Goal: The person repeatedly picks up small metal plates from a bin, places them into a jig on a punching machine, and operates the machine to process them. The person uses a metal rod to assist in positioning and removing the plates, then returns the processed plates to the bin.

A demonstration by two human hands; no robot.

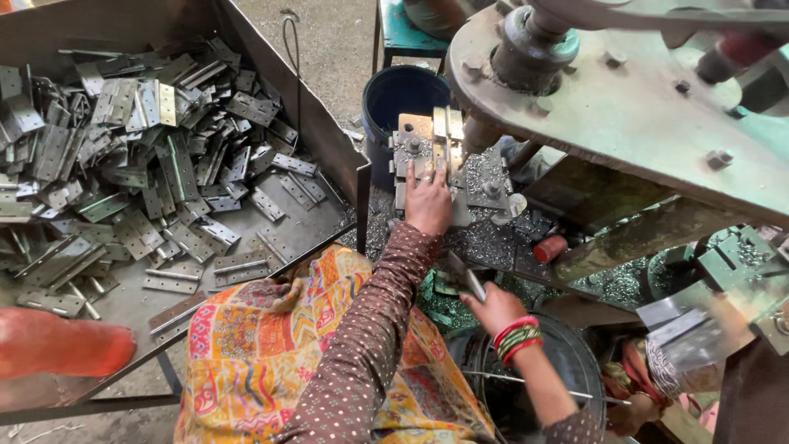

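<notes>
My left hand [428,201] is flat on the press bed [448,177], fingers spread and pushing down on the hinge plate [433,131] that sits in the jig there, right under the big press head [534,41]. So that hand isn't wrapped around anything, just pressing on top of the piece. The plate is brassy and steel coloured, lying flat, with its far end just in front of the blue bucket [403,94] that stands behind the bed.

My right hand [493,308] is down below the press bed, nearer my lap, closed on another hinge [464,275] that sticks up and to the left out of my fist. Red and green bangles [516,337] are on that wrist.

Metal shavings [493,238] are all over the bed and spill down to the right of it, and a small red cylinder [549,248] lies in them just right of my left wrist. To the left of the bed is the big metal tray [329,148] heaped with grey hinges [131,156], some folded, some open, its corner almost touching the bed. Below the bed, by my right arm, there's a dark round tub [575,362]. My patterned cloth [263,345] covers my lap beside the tray.
</notes>
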